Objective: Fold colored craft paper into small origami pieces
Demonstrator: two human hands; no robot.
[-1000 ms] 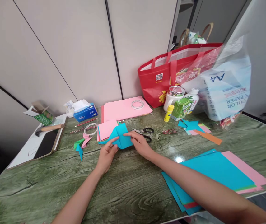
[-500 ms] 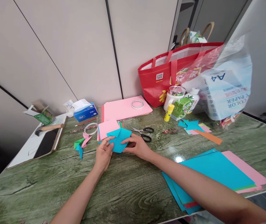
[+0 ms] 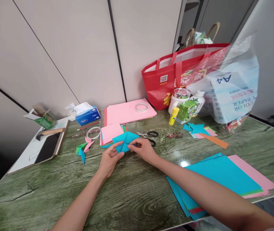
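Observation:
Between my two hands is a folded piece of blue paper (image 3: 125,138), with crease lines meeting near its middle. My left hand (image 3: 110,159) grips its lower left edge, thumb below and fingers along the side. With thumb and forefinger, my right hand (image 3: 145,150) pinches the lower right part. Just behind the blue paper lies a stack of small coloured squares (image 3: 110,133), pink on top. Black-handled scissors (image 3: 151,134) lie right behind my right hand. Small folded pieces (image 3: 85,147) in green, pink and blue sit to the left.
Large coloured sheets (image 3: 213,176) lie under my right forearm. A glue stick (image 3: 173,116), green carton (image 3: 187,110) and red bag (image 3: 161,86) stand at the back. Tape rolls (image 3: 94,127), a tissue box (image 3: 88,116) and a hammer (image 3: 52,131) are on the left. Paper scraps (image 3: 199,129) lie right.
The blue paper has turned and shifted slightly right and up, showing a lower, wider outline. My left thumb has come off its face to the lower edge; my right hand pinches closer in.

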